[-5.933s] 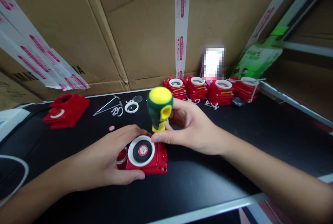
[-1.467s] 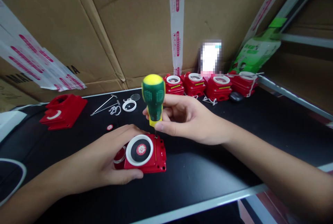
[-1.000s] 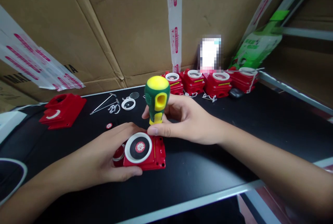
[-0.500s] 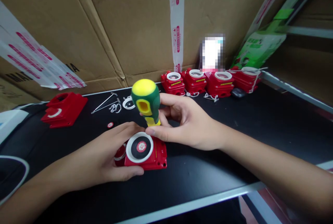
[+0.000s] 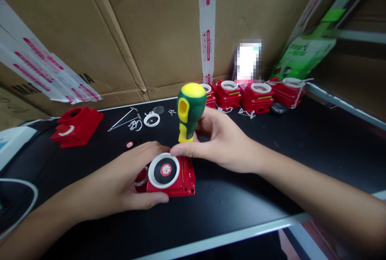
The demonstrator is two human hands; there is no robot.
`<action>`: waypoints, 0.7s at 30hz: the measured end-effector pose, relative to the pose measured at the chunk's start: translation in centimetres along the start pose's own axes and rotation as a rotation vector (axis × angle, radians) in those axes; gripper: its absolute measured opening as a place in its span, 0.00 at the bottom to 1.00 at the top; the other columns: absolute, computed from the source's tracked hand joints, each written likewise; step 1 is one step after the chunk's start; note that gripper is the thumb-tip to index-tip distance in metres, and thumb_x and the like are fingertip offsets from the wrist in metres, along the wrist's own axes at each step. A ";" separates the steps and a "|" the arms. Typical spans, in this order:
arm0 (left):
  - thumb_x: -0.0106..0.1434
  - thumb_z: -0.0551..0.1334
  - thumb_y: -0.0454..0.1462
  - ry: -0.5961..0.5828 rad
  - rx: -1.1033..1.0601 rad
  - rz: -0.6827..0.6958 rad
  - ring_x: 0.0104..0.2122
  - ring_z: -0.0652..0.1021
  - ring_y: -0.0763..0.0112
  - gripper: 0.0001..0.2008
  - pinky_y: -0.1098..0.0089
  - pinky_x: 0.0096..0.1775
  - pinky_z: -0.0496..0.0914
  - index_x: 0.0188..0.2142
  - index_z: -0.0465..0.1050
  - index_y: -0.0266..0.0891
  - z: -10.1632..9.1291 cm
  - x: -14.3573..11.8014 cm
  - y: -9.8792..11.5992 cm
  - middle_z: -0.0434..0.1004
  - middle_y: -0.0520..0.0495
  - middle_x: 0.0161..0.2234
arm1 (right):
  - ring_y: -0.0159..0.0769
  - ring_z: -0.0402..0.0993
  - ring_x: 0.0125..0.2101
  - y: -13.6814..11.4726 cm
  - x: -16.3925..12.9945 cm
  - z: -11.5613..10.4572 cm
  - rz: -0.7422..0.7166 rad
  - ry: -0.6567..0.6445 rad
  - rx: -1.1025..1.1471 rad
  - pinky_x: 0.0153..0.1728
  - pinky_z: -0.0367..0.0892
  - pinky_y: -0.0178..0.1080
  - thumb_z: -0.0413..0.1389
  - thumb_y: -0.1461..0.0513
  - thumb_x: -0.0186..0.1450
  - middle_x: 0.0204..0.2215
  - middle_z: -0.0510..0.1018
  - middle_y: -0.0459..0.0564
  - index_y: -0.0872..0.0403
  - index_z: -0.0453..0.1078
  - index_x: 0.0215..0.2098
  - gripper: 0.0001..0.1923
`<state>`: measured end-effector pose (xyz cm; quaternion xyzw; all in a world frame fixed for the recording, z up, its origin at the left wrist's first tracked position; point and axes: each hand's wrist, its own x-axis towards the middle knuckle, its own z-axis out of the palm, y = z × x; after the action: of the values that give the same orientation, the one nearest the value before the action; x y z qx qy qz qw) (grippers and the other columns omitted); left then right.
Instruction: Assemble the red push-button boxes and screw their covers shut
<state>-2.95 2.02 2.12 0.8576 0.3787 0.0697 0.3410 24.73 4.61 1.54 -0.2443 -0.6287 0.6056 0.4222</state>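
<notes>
A red square box (image 5: 181, 179) with a white ring and black disc on top lies on the black table (image 5: 241, 211). My left hand (image 5: 126, 183) grips its left side, thumb along the front edge. A stubby screwdriver (image 5: 189, 111) with a green and yellow handle stands upright over the box's far right corner. My right hand (image 5: 220, 141) pinches it near the lower end of the handle. The tip is hidden behind my fingers.
A row of several finished red boxes (image 5: 250, 95) lines the back by the cardboard wall. A red housing (image 5: 76, 125) lies at the left. A white ring (image 5: 151, 119), metal pins (image 5: 123, 118) and a small red disc (image 5: 129, 144) lie behind my hands. The table's front edge (image 5: 226, 238) is close.
The screwdriver handle has turned in my right fingers and swung from leaning left back upright. My left hand and the red box have stayed put.
</notes>
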 end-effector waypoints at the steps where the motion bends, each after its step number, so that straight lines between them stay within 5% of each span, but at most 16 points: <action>1: 0.68 0.75 0.51 0.008 -0.006 -0.020 0.48 0.85 0.56 0.27 0.62 0.49 0.80 0.61 0.72 0.50 0.1 -0.1 -0.1 0.82 0.47 0.54 | 0.30 0.67 0.30 0.1 0.0 0.1 -0.014 -0.005 0.005 0.30 0.64 0.34 0.82 0.60 0.56 0.30 0.72 0.39 0.52 0.70 0.39 0.26; 9: 0.65 0.77 0.55 0.040 -0.070 -0.123 0.53 0.86 0.49 0.37 0.59 0.46 0.83 0.65 0.63 0.50 0.5 -0.5 -0.5 0.82 0.43 0.56 | 0.29 0.72 0.34 -1.0 -0.3 -0.8 -0.060 -0.130 0.008 0.32 0.70 0.30 0.72 0.64 0.68 0.39 0.77 0.43 0.53 0.76 0.53 0.18; 13: 0.66 0.76 0.55 0.019 -0.049 -0.131 0.51 0.86 0.51 0.35 0.60 0.45 0.82 0.63 0.64 0.49 0.3 -0.3 0.0 0.83 0.44 0.54 | 0.29 0.75 0.34 -1.3 -0.3 -1.4 -0.071 -0.219 -0.014 0.34 0.77 0.32 0.68 0.63 0.72 0.42 0.81 0.49 0.58 0.80 0.50 0.10; 21: 0.66 0.76 0.54 0.038 -0.011 -0.071 0.53 0.85 0.47 0.32 0.56 0.48 0.82 0.62 0.68 0.51 0.5 -0.3 -0.4 0.83 0.44 0.56 | 0.29 0.77 0.28 -0.7 -0.1 -0.9 -0.016 -0.148 0.057 0.30 0.81 0.34 0.76 0.62 0.65 0.36 0.79 0.45 0.56 0.78 0.43 0.15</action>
<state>-3.24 1.72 1.59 0.8403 0.4148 0.0760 0.3405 25.65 4.88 2.10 -0.1816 -0.6425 0.6366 0.3860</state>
